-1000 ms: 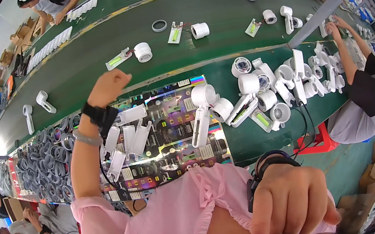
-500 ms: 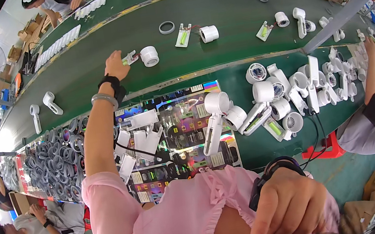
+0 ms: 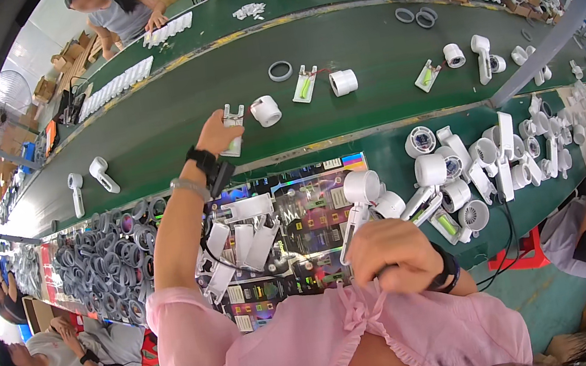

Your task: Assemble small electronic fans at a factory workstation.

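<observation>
Stretched out over the green conveyor belt, my left hand (image 3: 213, 134) is closed on a white fan handle half (image 3: 234, 132) with a green battery in it. A white cylindrical fan head (image 3: 266, 111) lies just right of it, with a red wire between them. My right hand (image 3: 396, 255) is raised in front of my chest with fingers curled; whatever is inside them, if anything, is hidden. Behind that hand stands a white handheld fan (image 3: 361, 189), partly covered by it. More fan bodies (image 3: 430, 170) crowd the bench to its right.
Grey rings (image 3: 101, 252) are heaped at the left, beside white handle shells (image 3: 249, 207) on shiny printed sheets (image 3: 306, 219). Farther along the belt lie another battery handle (image 3: 306, 85), a fan head (image 3: 344, 82) and a grey ring (image 3: 280, 71). A metal post (image 3: 546, 39) slants across the right. Co-workers sit around.
My left hand has drawn the handle half nearer and turned it upright. My right hand has risen from low at my chest toward the bench. The view has shifted, so more of the far side shows.
</observation>
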`<move>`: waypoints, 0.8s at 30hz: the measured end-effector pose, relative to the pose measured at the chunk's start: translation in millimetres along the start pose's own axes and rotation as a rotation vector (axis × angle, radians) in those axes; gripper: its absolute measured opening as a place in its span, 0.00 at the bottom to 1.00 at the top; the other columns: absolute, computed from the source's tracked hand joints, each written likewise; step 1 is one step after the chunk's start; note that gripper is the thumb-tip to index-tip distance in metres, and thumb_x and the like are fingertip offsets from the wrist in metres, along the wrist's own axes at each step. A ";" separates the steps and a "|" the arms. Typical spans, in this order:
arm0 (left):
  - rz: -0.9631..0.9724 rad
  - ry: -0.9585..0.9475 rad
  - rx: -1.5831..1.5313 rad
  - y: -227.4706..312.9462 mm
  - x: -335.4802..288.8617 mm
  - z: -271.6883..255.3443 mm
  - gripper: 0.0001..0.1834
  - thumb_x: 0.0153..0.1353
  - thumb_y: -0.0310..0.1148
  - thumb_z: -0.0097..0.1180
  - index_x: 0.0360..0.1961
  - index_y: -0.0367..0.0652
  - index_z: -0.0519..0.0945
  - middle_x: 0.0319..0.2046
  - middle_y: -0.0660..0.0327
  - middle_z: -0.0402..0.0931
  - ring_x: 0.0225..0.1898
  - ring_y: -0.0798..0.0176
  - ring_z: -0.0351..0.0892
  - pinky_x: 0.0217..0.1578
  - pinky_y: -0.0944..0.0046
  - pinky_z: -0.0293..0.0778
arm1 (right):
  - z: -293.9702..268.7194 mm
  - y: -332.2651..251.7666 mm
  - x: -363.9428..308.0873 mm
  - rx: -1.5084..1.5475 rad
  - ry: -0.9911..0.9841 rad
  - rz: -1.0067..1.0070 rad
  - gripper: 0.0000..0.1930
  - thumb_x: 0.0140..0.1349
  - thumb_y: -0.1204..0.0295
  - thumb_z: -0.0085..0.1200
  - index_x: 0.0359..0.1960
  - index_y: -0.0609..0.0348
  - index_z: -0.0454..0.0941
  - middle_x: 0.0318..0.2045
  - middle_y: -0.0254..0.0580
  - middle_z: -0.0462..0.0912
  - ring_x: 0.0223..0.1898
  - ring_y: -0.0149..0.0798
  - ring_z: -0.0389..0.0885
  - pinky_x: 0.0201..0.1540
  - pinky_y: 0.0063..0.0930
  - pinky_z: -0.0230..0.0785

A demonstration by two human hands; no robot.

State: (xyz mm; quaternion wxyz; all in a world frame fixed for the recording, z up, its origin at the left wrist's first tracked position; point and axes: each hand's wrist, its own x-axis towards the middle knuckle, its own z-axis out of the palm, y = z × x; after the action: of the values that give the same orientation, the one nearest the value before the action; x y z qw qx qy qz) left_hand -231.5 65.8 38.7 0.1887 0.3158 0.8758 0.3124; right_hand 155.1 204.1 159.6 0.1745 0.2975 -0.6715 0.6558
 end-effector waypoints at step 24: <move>-0.016 -0.223 -1.285 118.1 -252.5 44.7 0.18 0.70 0.40 0.38 0.55 0.40 0.65 0.37 0.54 0.76 0.28 0.62 0.79 0.25 0.64 0.79 | 38.2 60.1 -16.6 0.252 0.323 0.667 0.23 0.64 0.67 0.52 0.58 0.61 0.65 0.50 0.40 0.73 0.49 0.30 0.74 0.46 0.25 0.73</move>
State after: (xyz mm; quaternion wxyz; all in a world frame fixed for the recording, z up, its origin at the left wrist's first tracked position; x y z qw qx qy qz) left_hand 27.7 -13.1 118.3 0.4320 0.1641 0.4922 0.7377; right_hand 135.9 167.1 99.5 0.0175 -0.0250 -0.6096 0.7921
